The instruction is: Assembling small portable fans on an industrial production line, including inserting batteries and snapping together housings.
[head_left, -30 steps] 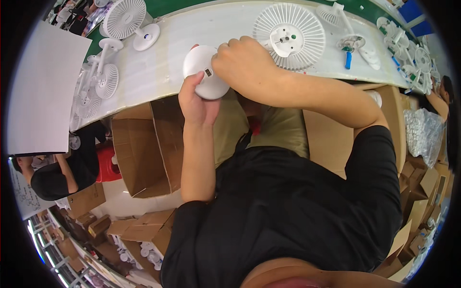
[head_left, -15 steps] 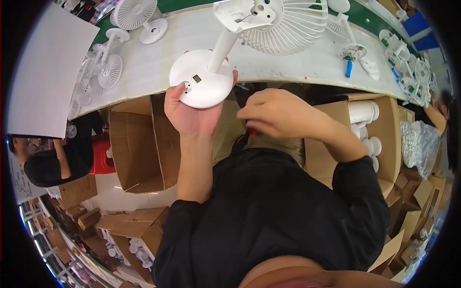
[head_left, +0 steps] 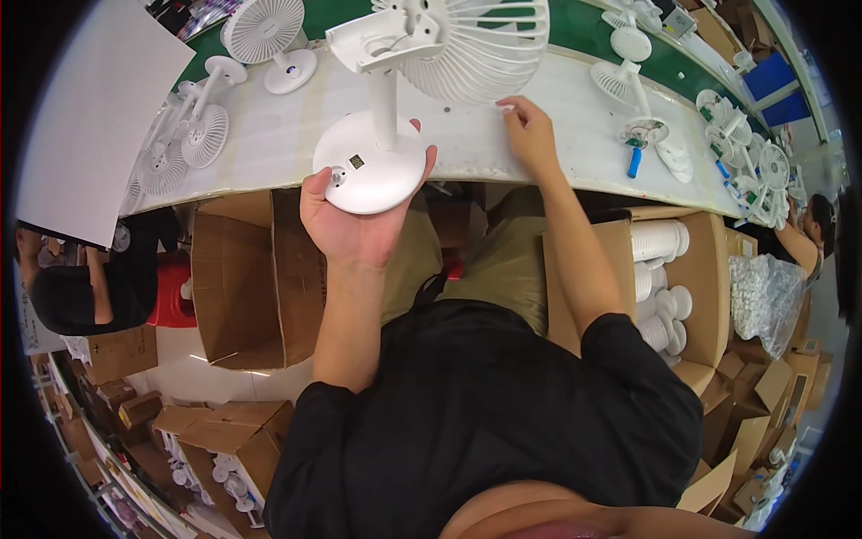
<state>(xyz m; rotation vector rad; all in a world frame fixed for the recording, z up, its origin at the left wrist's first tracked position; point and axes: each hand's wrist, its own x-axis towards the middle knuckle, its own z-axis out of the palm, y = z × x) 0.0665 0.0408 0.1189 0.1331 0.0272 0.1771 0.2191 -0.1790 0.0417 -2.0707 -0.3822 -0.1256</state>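
Note:
A white desk fan is tilted up over the table's near edge. My left hand grips its round base from below, thumb on the upper face beside a small dark display. The fan's neck leads up to an open white housing and a ribbed cage, both cut off by the top of the picture. My right hand reaches over the white tabletop, just below the cage. Its fingertips are pinched together, with perhaps a tiny pale bit between them, too small to make out.
More white fans stand at the left, and a part-built fan with a blue cylinder lies at the right. An open cardboard box is below left; another box holds white round parts. Co-workers sit at both sides.
My right hand has moved from near my lap up and forward over the tabletop. The fan, still in my left hand, has shifted slightly left and stands a little more upright.

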